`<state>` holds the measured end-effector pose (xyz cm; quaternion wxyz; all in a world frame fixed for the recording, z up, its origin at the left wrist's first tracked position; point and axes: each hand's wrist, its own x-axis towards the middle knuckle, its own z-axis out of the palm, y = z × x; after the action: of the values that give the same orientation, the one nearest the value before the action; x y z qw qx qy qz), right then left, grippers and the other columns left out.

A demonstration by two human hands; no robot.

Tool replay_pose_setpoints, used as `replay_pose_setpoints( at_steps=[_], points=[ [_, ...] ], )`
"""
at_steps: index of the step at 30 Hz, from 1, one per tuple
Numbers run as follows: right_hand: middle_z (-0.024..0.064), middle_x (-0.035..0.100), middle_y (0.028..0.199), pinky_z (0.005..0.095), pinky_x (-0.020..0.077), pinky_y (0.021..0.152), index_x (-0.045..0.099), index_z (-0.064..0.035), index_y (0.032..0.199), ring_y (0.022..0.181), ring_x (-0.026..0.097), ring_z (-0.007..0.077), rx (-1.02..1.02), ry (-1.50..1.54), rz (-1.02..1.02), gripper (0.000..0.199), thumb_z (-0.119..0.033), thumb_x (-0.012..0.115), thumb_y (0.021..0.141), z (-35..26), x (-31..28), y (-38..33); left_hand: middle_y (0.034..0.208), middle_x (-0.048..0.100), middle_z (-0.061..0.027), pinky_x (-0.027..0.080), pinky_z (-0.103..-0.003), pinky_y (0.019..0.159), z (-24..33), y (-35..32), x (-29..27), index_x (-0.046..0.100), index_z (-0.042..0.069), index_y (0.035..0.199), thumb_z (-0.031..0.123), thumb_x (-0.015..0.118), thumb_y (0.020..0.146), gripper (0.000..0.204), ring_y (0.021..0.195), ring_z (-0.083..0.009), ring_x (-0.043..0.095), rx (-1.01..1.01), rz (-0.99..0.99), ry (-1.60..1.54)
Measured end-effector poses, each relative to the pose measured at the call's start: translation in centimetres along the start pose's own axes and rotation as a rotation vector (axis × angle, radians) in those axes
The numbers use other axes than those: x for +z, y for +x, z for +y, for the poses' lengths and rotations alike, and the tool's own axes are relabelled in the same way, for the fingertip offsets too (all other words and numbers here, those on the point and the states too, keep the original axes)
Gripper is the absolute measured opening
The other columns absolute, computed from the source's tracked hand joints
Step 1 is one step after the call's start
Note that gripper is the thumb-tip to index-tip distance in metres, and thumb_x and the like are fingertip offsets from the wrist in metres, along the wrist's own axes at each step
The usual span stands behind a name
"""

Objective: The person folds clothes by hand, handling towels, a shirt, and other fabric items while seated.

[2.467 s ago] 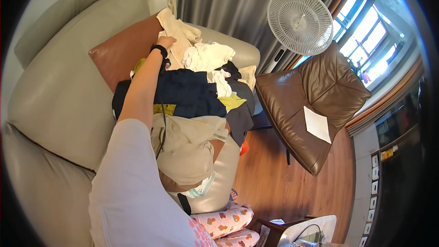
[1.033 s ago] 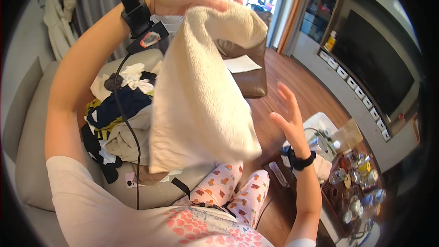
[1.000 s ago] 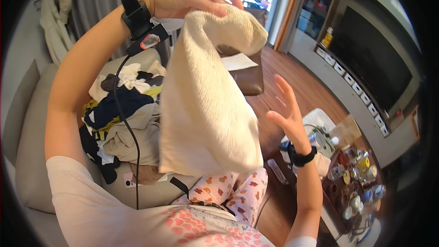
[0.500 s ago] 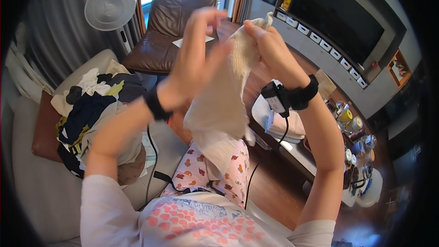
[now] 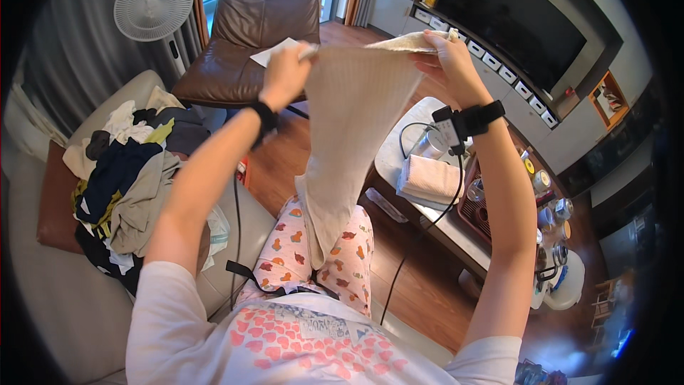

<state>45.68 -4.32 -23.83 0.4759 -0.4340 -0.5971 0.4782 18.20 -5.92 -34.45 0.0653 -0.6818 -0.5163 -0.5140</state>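
Observation:
A beige ribbed knit cloth, perhaps a garment, hangs stretched between my raised hands, its lower end tapering down over my patterned pants. My left hand pinches its upper left corner. At the upper right, my right hand grips the gathered edge with thumb and fingers. Black straps circle both wrists, and the right one carries a small box with a cable. To my left on the sofa lies a heap of mixed clothes, apart from both hands.
A coffee table at the right bears folded pink towels, a tea tray and several jars and cups. Ahead stand a brown leather chair and a white fan. The grey sofa lies left.
My left hand has gone from blurred and off the cloth's edge to gripping a corner. The cloth has spread wide between my hands, and my right hand sits farther right.

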Motion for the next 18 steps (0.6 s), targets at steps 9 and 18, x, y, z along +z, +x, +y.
replay_pose_setpoints(
  at_steps=[9,18],
  points=[
    [0.0183,0.050,0.117,0.0353,0.0365,0.092,0.069,0.0002,0.093,0.112,0.042,0.0248,-0.799,-0.526,0.530,0.041,-0.040,0.062,0.089,-0.1,-4.2,3.0,0.080,0.067,-0.0185,0.051,-0.035,0.062,2.5,14.1,-7.5,0.067,0.000,0.099,0.005,0.054,0.079,0.024,0.068,-0.0258,0.065,0.139,0.202,0.220],
    [0.0201,0.051,0.132,0.0358,0.0363,0.100,0.056,0.0076,0.117,0.119,0.049,0.0240,-0.533,-0.342,0.282,0.047,-0.034,0.053,0.095,5.5,-3.9,-19.9,0.088,0.067,-0.0072,0.049,-0.026,0.073,11.5,-8.3,-17.6,0.066,0.000,0.094,0.007,0.069,0.073,0.022,0.079,-0.0141,0.064,0.149,-0.355,-0.380]
  ],
)
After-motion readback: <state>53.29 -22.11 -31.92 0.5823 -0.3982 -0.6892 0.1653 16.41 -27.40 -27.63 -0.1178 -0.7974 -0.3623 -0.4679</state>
